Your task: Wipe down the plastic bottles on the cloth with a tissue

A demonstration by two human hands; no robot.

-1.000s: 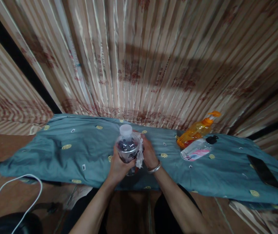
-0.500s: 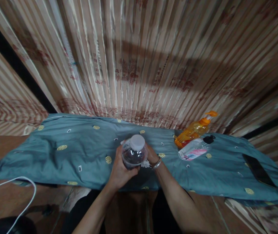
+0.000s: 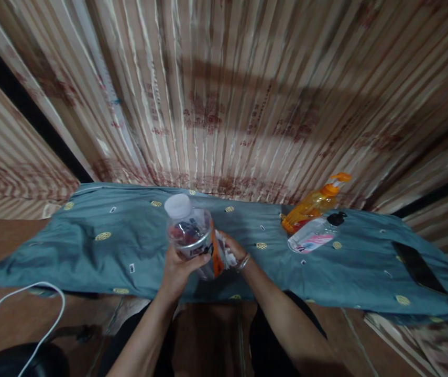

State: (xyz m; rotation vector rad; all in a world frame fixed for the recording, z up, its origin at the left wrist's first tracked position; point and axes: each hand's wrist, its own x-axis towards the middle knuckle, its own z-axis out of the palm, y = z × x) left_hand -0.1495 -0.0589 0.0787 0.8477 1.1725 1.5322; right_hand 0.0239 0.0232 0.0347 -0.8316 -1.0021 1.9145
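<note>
Clear plastic bottle point(image 3: 190, 235), white cap, dark and red contents showing through, orange-edged label; held tilted above the near edge of the teal cloth-covered tabletop point(image 3: 101, 251). Left hand point(image 3: 177, 268) has its fingers wrapped around the lower body; right hand point(image 3: 231, 252), bangle at wrist, presses a crumpled white tissue point(image 3: 226, 252) against the bottle's side. Further right on the cloth: orange pump bottle point(image 3: 314, 203), lying clear bottle point(image 3: 313, 236), dark phone point(image 3: 418, 267).
</note>
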